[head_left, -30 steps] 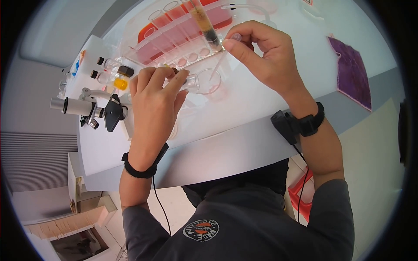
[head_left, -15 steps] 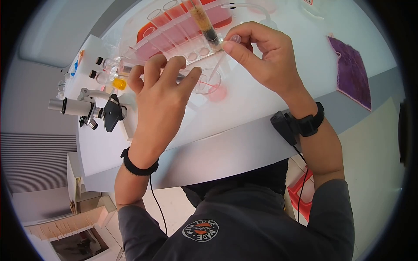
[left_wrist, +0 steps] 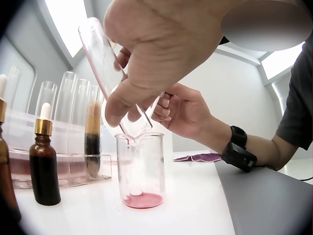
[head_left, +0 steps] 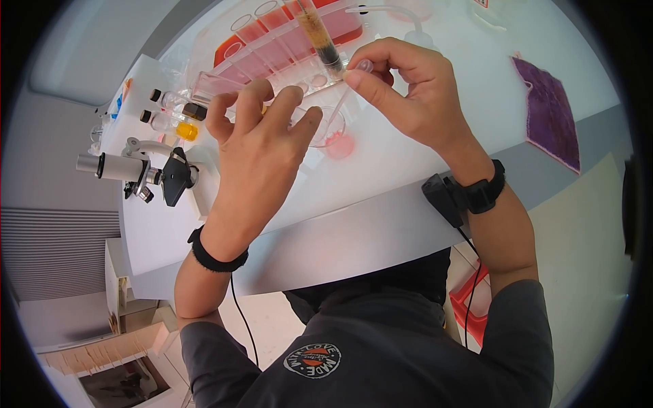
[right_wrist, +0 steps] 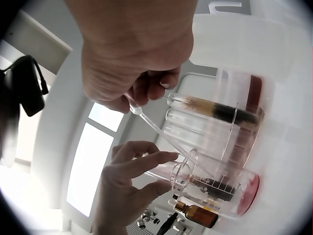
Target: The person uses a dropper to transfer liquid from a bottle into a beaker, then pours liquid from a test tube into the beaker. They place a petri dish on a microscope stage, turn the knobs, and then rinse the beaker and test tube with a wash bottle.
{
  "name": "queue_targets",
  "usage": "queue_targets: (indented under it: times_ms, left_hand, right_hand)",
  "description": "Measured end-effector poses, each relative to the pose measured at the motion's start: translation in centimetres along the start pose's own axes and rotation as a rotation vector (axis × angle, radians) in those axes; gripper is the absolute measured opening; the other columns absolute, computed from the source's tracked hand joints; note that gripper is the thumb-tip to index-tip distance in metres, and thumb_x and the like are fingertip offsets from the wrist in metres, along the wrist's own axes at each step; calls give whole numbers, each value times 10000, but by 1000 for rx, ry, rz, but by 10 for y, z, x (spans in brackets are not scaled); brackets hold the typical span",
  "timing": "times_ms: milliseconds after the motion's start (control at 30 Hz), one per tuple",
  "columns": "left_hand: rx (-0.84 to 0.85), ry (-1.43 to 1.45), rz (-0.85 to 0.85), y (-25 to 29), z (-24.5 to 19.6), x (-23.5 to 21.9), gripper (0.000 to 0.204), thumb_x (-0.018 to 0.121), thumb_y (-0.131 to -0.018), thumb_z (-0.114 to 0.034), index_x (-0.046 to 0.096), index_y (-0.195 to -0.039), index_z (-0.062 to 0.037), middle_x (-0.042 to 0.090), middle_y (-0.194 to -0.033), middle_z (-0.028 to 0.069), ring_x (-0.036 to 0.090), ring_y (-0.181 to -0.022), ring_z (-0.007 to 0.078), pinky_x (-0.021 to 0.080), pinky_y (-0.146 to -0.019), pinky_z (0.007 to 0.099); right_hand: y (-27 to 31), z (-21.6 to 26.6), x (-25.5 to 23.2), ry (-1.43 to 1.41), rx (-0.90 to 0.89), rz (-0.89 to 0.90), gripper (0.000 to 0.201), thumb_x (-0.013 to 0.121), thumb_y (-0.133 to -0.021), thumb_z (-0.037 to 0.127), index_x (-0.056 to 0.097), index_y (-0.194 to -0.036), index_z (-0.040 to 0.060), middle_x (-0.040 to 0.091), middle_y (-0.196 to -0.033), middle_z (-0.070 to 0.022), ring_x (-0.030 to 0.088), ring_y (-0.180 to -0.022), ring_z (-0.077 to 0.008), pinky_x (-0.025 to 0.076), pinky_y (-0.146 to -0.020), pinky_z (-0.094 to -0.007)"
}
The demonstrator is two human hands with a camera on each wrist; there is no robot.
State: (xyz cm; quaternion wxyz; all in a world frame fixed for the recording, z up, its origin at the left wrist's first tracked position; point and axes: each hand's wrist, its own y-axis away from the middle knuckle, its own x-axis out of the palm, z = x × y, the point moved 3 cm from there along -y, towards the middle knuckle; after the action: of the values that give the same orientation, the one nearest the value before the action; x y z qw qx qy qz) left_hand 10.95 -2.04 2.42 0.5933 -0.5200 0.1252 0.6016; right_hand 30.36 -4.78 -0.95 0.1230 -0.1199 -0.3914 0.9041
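My left hand [head_left: 262, 153] grips a clear glass flask [left_wrist: 93, 41], tipped steeply, a pink film along its wall. The flask's mouth sits right at the rim of a glass beaker [left_wrist: 151, 169], which stands upright with a shallow layer of pink liquid [left_wrist: 143, 200] at its bottom. A red drop shows near the beaker's lip in the left wrist view. My right hand [head_left: 408, 88] pinches a translucent plastic dropper [right_wrist: 159, 129] near its bulb. The dropper slants down, its stem reaching inside the beaker in the right wrist view.
Behind the beaker stands a clear rack [head_left: 272, 51] of test tubes, one tube [head_left: 318, 37] layered brown and black. Brown dropper bottles [left_wrist: 44, 171] stand close on the left. A microscope [head_left: 146, 170] is at the table's left, a purple cloth [head_left: 551, 112] at its right.
My left hand has shifted right and turned, tipping the flask further up over the beaker. More pink liquid shows at the beaker's bottom. My right hand with the dropper has barely moved.
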Motion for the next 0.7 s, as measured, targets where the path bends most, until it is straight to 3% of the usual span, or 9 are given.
queue_targets:
  times_ms: [367,467,567,700]
  left_hand:
    - [-5,-9,14,-3,-1,0,384,677,-674,-31,757,-1010,-199,616,-1080,-33,512,-1087,224,276,-1001,449]
    - [6,-10,-26,-2,3,4,286,675,-693,-94,748,-964,-148,611,-1072,-9,506,-1098,225,279,-993,481]
    - [-44,-11,-42,-2,6,4,290,671,-709,-90,749,-980,-159,610,-1052,-15,511,-1085,219,276,-983,488]
    - [-75,5,-37,-1,10,0,290,668,-725,-85,752,-991,-163,613,-1043,-19,516,-1074,218,276,-969,485]
  right_hand:
    - [1,-1,1,11,-13,11,86,719,-884,69,666,-903,3,613,-756,14,468,-660,-77,404,-605,-226]
    - [0,-2,0,17,-10,12,82,718,-884,65,667,-907,6,621,-763,12,473,-660,-79,409,-607,-226]
    - [-1,-4,-1,31,-32,-26,145,753,-859,109,693,-918,-8,623,-697,-1,550,-628,-65,466,-588,-212]
    - [0,-4,0,-5,-5,-62,148,759,-854,116,699,-922,-2,637,-710,-6,558,-634,-70,466,-592,-214]
